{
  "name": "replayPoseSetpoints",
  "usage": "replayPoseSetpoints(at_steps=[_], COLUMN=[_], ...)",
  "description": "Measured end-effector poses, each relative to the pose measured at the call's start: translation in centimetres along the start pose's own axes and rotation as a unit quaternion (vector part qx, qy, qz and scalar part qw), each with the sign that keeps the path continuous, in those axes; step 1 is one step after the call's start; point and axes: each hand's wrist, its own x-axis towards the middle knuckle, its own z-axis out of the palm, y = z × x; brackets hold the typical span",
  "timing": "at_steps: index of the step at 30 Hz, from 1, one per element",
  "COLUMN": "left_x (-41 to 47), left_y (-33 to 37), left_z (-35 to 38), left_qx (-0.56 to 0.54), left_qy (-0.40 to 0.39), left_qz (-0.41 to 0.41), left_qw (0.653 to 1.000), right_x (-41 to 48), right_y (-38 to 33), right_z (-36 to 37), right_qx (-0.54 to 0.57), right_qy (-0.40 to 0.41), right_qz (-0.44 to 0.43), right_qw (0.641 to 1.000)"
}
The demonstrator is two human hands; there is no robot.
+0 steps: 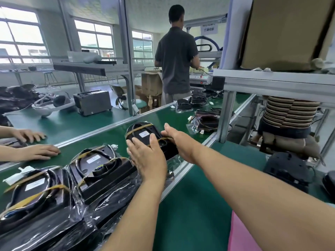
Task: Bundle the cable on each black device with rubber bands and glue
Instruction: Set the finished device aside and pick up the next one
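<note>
Person's got the black rounded plastic device [155, 131] out on the green belt table [108, 134], a bit past the middle, sandwiched between both hands. The left hand [147, 157] lies over the near side with its fingers mostly straight, so that grip is spread and pressing, not pinching. The right hand [175, 140] is flat against the far right end, same deal: a spread grip, pushing in. Tan rubber bands [139, 128] already cross the top, over the looped black cable [135, 125].

What could go sideways, in my view:
- The end is rounded, so a band could creep toward it and snap off, letting the cable spring loose.
- Flat hands don't lock anything. A slip could send it skidding toward the table's metal edge, which is close on the right.
- The crinkled clear plastic bags [112, 196] are right under the left wrist and could snag.
- No glue in sight, so can't tell if that step is done.

Writing: the small white label [145, 134] on top is too blurry to read. Same for the labels on the two bagged black devices [101, 171] nearby. The white sign [208, 29] at the back has characters on it, unreadable.
</note>
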Motion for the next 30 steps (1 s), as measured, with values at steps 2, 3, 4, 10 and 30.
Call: replayPoseSetpoints(at_steps=[2, 3, 4, 10, 30], left_x=[0.4, 0.5, 0.6, 1.0, -8.4], left_y=[-0.6, -0.8, -0.9, -1.6, 4.7], left_z=[0.3, 0.3, 0.4, 0.9, 10.0], left_qx=[-0.008, -0.017, -0.026, 0.049, 0.092], left_qy=[0.004, 0.006, 0.006, -0.014, -0.117], left_qz=[-0.032, -0.05, -0.067, -0.092, 0.265], left_qw=[0.999, 0.999, 0.997, 0.994, 0.953], right_x=[0.8, 1.0, 1.2, 1.7, -6.9], right_y=[0.7, 0.9, 1.1, 2.3, 5.9], right_z=[0.6, 0.9, 1.2, 1.9, -13.1], right_qx=[-0.006, -0.012, -0.018, -0.037, -0.167], right_qy=[0.0, 0.0, -0.001, 0.001, 0.502], right_qz=[0.01, 0.013, 0.014, 0.041, -0.062], right_qw=[1.0, 1.0, 1.0, 0.998, 0.846])
